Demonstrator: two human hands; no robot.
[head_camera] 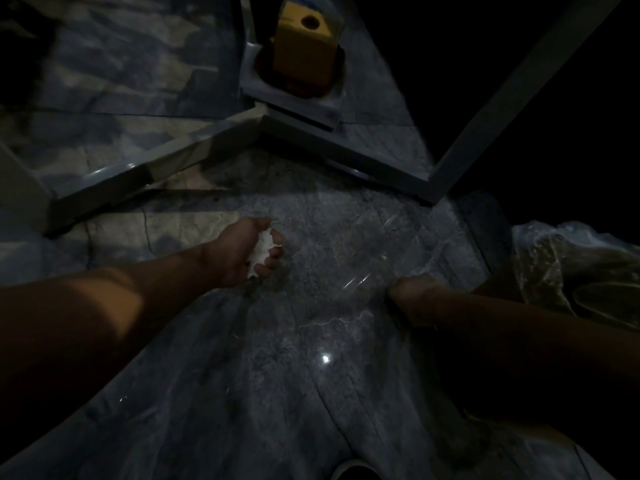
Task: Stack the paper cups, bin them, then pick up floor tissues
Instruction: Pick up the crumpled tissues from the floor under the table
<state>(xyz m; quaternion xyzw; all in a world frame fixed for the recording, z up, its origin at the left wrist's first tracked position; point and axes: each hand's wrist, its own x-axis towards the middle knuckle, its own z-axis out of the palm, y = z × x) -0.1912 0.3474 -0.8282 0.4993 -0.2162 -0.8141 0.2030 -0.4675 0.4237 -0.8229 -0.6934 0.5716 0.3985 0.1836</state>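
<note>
You are in the last step, gathering tissues off the floor (311, 341). Your right hand (412, 299), nearest you, hangs low over the marble; it is dim and blurred, so whether its fingers are curled or loose cannot be told. Your left hand (242, 251) is closed around a crumpled white tissue (265, 249), held just above the floor. Next, probably carry that wad right to the plastic-lined bin (571, 268). Beyond stands a table base (207, 143) with a yellow block (304, 46).
</note>
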